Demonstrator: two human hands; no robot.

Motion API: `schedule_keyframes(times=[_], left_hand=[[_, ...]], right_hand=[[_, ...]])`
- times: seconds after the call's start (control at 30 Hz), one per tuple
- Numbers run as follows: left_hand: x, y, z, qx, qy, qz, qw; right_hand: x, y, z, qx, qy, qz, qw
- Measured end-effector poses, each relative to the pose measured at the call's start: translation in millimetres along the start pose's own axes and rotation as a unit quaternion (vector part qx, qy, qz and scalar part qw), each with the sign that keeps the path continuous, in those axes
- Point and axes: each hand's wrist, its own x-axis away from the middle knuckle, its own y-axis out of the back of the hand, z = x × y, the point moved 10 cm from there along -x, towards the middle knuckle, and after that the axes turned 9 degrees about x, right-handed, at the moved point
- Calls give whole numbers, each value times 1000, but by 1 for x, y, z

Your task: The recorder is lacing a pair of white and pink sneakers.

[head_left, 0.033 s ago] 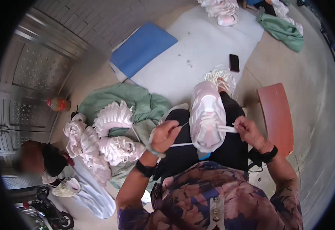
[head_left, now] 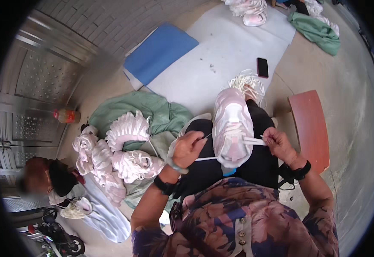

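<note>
Resting on the lap [head_left: 262, 167], toe outward, the pale pink shoe [head_left: 233, 121] has white lace [head_left: 255, 141] pinched by the right hand [head_left: 280, 145]; the left hand [head_left: 188, 148] grips a thin implement [head_left: 208, 136]. Little has changed since the preceding view: lacing appears not to have advanced.

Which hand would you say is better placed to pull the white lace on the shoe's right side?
Probably the right hand: its fingers appear to pinch that lace beside the shoe, while the left hand is on the opposite side.
</note>
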Motion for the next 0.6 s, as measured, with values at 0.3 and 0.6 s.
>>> schedule_keyframes(times=[0.3, 0.6], left_hand=[[-15, -60, -76, -93, -179, 54, 978], [-7, -90, -82, -179, -218, 113, 953]], right_hand=[[22, 34, 28, 39, 132, -158, 978], [20, 14, 4, 180, 141, -142, 963]])
